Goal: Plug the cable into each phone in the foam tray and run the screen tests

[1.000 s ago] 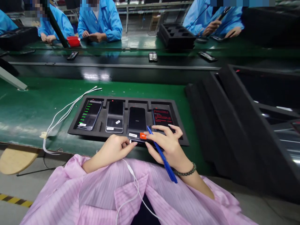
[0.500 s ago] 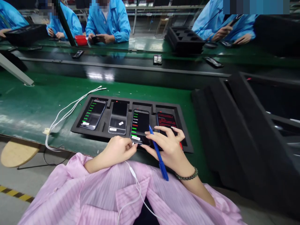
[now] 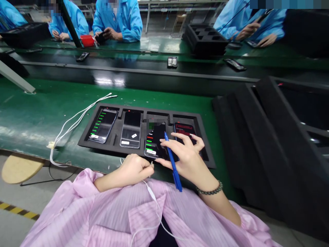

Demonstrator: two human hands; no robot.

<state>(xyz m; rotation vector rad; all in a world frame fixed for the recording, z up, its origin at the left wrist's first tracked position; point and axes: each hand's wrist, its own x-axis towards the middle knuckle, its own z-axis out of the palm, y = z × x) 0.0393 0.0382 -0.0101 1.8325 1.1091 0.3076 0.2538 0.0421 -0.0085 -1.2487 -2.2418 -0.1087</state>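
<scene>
A black foam tray [image 3: 84, 137] holds a row of phones. My left hand [image 3: 135, 168] is closed on the plug end of a white earphone cable [image 3: 152, 193], just in front of the third phone [image 3: 156, 140] and apart from it. That phone's screen has green and red lines of text. My right hand [image 3: 189, 157] holds a blue pen [image 3: 172, 164] between its fingers, and its thumb is at the third phone's lower edge. The fourth phone [image 3: 183, 127], with red text, is partly hidden under my right hand. A phone with a dark screen [image 3: 130, 128] and a phone with green text [image 3: 104, 125] lie to the left.
White cables [image 3: 74, 125] lie on the green bench [image 3: 48, 103] left of the tray. Stacked black foam trays [image 3: 246, 137] stand close on the right. Beyond a dark channel with several devices, people in blue jackets [image 3: 117, 20] handle phones near a red container [image 3: 87, 40].
My left hand has drawn the cable's plug back from the third phone's lower edge, toward my body. My right hand has shifted slightly right, still with the pen.
</scene>
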